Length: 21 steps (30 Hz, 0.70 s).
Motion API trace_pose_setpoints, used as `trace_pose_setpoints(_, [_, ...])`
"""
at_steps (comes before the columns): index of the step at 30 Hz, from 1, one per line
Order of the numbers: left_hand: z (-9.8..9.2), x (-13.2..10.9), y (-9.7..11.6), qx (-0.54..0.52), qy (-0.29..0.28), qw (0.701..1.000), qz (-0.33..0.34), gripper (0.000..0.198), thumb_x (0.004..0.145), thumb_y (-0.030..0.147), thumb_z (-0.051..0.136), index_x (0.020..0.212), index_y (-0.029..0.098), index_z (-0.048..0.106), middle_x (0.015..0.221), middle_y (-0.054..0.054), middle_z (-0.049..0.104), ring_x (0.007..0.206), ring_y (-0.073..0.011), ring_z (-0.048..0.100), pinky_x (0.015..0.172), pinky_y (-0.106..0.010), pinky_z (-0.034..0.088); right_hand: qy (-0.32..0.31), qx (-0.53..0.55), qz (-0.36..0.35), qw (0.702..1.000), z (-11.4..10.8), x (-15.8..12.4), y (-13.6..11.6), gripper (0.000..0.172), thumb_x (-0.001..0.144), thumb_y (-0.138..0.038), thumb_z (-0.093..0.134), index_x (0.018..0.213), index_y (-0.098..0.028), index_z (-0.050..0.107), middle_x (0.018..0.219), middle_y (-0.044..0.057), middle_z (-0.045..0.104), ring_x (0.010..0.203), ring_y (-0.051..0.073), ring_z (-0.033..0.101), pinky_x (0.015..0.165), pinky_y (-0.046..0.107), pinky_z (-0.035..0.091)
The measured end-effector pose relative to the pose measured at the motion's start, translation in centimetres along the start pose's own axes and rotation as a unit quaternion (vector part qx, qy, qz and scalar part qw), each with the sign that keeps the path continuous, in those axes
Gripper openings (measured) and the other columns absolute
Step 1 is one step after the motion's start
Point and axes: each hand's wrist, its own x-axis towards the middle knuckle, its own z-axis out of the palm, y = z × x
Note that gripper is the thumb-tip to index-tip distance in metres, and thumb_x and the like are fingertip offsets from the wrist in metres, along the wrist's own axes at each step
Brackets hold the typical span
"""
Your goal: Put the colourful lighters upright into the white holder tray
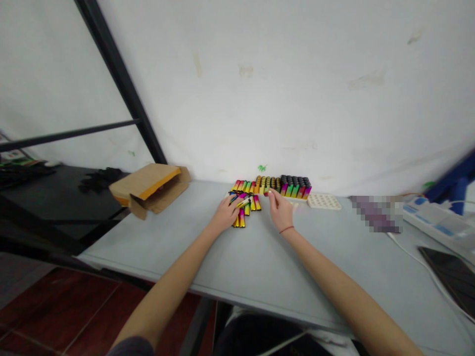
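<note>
Shiny tubes in pink, yellow and green metallic colours lie loose on the grey table, their exact kind unclear. Over this pile, my left hand has its fingers curled round one or more slim tubes. To its right, my right hand is closed in a pinch in front of upright yellow-gold tubes. What its fingertips hold is too small to make out. Beside these stands a block of upright tubes with black tops, in a white holder.
An open cardboard box lies at the left. A white tray with holes rests right of the tubes. Farther right are a pixelated patch, a white power strip, cables and a dark phone-like device. The wall borders the back edge.
</note>
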Motion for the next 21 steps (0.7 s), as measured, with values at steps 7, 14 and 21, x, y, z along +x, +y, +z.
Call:
trace_pose_setpoints(7, [-0.5, -0.1, 1.2, 0.020, -0.012, 0.997, -0.069, 0.040, 0.096, 0.027, 0.045, 0.131, 0.022, 0.063, 0.144, -0.014, 0.050, 0.134, -0.0290, 0.047, 0.115, -0.049, 0.035, -0.245, -0.108, -0.182, 0.946, 2.0, -0.2, 0.5, 0.031, 0.098, -0.023, 0.050, 0.121, -0.021, 0.071, 0.136, 0.011, 0.065, 0.135, 0.029, 0.052, 0.111, 0.055, 0.040])
trace_pose_setpoints(14, [0.5, -0.2, 1.7, 0.020, 0.040, 0.993, -0.113, 0.044, 0.096, 0.025, 0.043, 0.138, 0.025, 0.056, 0.142, -0.013, 0.051, 0.126, -0.0305, 0.053, 0.109, -0.049, 0.041, -0.292, -0.083, -0.193, 0.933, 2.7, 0.0, 0.4, 0.040, 0.094, -0.015, 0.051, 0.132, -0.019, 0.062, 0.135, 0.013, 0.065, 0.127, 0.024, 0.059, 0.110, 0.047, 0.043])
trace_pose_setpoints(21, [-0.3, 0.2, 0.7, 0.023, -0.011, 0.999, -0.040, 0.046, 0.091, 0.038, 0.054, 0.135, 0.026, 0.058, 0.142, -0.013, 0.050, 0.138, -0.0336, 0.041, 0.114, -0.055, 0.033, -0.236, -0.073, -0.157, 0.956, 4.0, -0.6, 1.0, 0.047, 0.090, -0.034, 0.061, 0.131, -0.010, 0.060, 0.149, 0.023, 0.048, 0.145, 0.032, 0.037, 0.118, 0.051, 0.033])
